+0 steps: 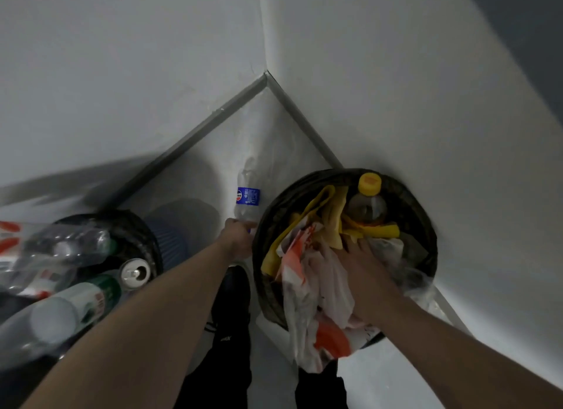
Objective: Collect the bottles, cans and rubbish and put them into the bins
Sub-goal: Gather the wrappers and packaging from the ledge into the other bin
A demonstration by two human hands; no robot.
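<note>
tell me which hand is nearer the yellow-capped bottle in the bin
Right. The right hand presses the rubbish just below the yellow-capped bottle; the left hand is outside the bin, holding a blue-labelled bottle.

Bottle (247, 200) between left bin (138, 226) and right bin (422, 226).

Clear blue-labelled bottle (247, 199) upright between overfull bins: left bin (134, 226), right bin (420, 226).

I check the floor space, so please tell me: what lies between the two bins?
In the head view, between the left bin and the right bin the left hand holds a clear bottle; below are the person's dark shoes.
</note>
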